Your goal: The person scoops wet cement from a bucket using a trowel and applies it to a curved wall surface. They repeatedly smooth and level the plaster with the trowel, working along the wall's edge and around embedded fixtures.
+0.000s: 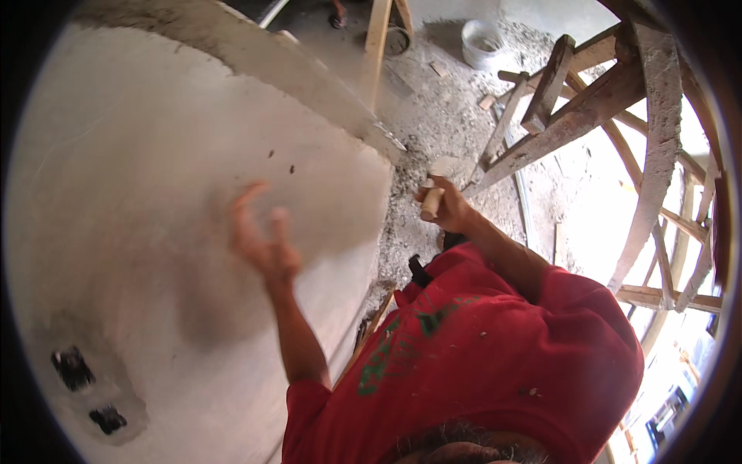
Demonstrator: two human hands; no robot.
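Beside the wall [154, 147], the right hand [454, 213] is grasping a wooden-handled tool [431, 204], its butt pointing bodyward, its blurred pale head away, fingers hiding the middle. The left hand [267, 249], blurred, is spreading empty before the wall.

Backlit timber framing [657, 116] and a smooth pale wall [154, 155] flank a debris-strewn grey floor [444, 116].

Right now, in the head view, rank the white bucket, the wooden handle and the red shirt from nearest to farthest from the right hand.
1. Wooden handle: in the right hand, within its curled fingers.
2. Red shirt: below the hand in the picture, on the person.
3. White bucket: on the floor, toward the top.
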